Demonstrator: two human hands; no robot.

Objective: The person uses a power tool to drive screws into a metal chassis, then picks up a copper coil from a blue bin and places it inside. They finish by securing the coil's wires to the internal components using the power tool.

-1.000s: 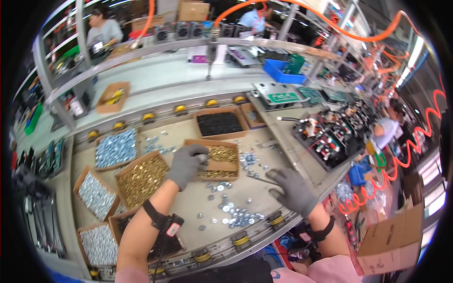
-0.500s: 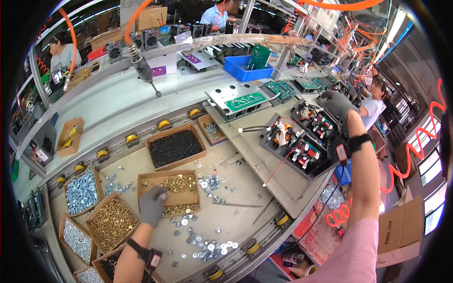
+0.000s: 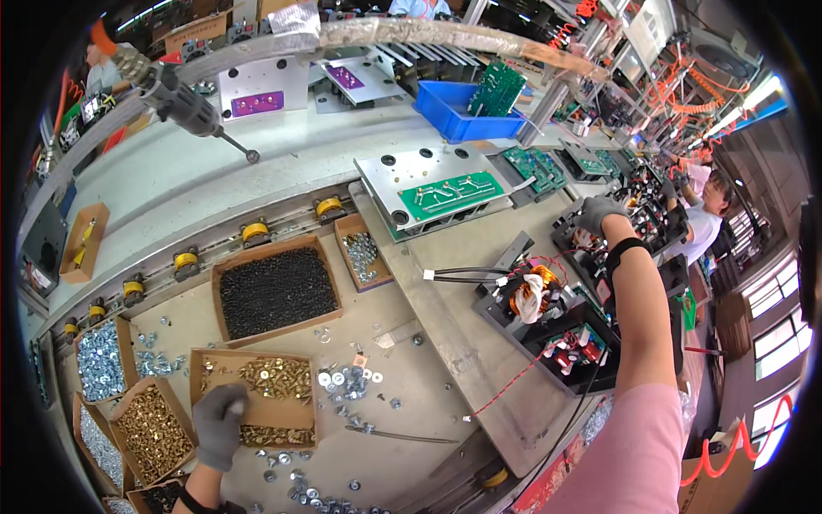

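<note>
My left hand, in a grey glove, rests with fingers curled in a shallow cardboard box of brass-coloured screws at the lower left. My right hand, also grey-gloved with a black wrist strap, is stretched out to the right and touches a black electronic assembly on the line. Whether it grips anything is hidden. Nearer me sits another black assembly with a copper coil and red and black wires.
A box of black screws, a small box of silver screws, and more boxes of silver and brass hardware lie on the bench. Loose washers are scattered about. A green circuit board on a metal plate, a blue bin and a hanging screwdriver stand behind. Another person works at the right.
The view has swung right. My right hand went from the bench out to the assemblies on the right. My left hand stays at the box of brass screws.
</note>
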